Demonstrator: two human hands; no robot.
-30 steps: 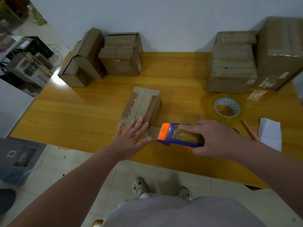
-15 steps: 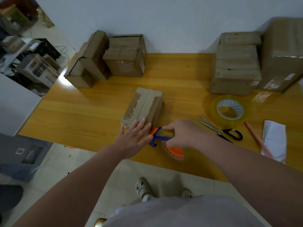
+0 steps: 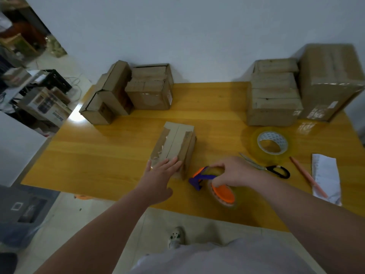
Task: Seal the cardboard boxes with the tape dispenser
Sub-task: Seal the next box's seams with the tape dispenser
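Note:
A small cardboard box (image 3: 174, 143) lies in the middle of the yellow wooden table (image 3: 102, 153), its top flaps closed along a centre seam, with torn tape patches on it. My left hand (image 3: 158, 178) lies flat with straight fingers on the box's near end. Just right of the box, my right hand (image 3: 233, 172) grips the purple and orange tape dispenser (image 3: 212, 184), which is tilted with its orange roll side facing me near the table's front edge.
Stacks of cardboard boxes stand at the back left (image 3: 128, 93) and back right (image 3: 274, 95), with a large box (image 3: 331, 82) at the far right. A clear tape roll (image 3: 272, 142), scissors (image 3: 266, 167), a pink pen (image 3: 307, 176) and a paper slip (image 3: 326, 175) lie to the right.
My right hand has pulled the dispenser away from the box's near end to the right and tipped it, so the orange side now faces up. My left hand stays on the box.

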